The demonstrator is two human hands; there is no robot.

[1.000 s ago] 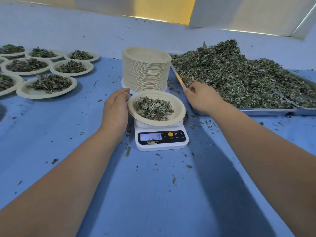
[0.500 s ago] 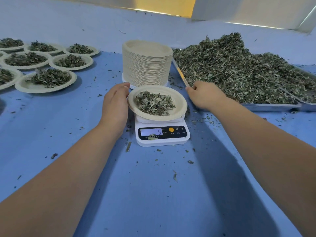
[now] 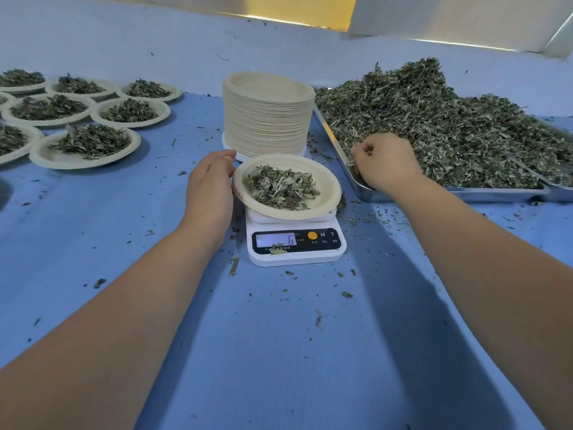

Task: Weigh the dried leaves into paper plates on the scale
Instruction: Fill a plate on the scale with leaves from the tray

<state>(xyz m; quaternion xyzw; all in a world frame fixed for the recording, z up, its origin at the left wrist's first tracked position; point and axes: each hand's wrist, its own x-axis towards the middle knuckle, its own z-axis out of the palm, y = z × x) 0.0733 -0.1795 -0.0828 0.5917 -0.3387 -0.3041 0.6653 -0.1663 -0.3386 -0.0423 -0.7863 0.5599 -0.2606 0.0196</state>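
A paper plate (image 3: 328,184) with a small heap of dried leaves (image 3: 280,187) rests on the white digital scale (image 3: 296,243), whose display reads 6. My left hand (image 3: 210,187) lies against the plate's left rim, fingers together and curved. My right hand (image 3: 383,161) is over the near corner of the metal tray (image 3: 359,187), its fingers pinched together in the big pile of dried leaves (image 3: 434,125). Whether leaves are in the pinch is hidden.
A tall stack of empty paper plates (image 3: 266,116) stands just behind the scale. Several filled plates (image 3: 86,147) lie at the far left on the blue table cover (image 3: 279,352). A second metal tray (image 3: 558,187) sits at the right edge. Leaf crumbs are scattered about.
My right hand has moved from the tray's edge further right into the leaf pile and curled its fingers. The scale reading went from 8 to 5 to 6. My left hand stayed.
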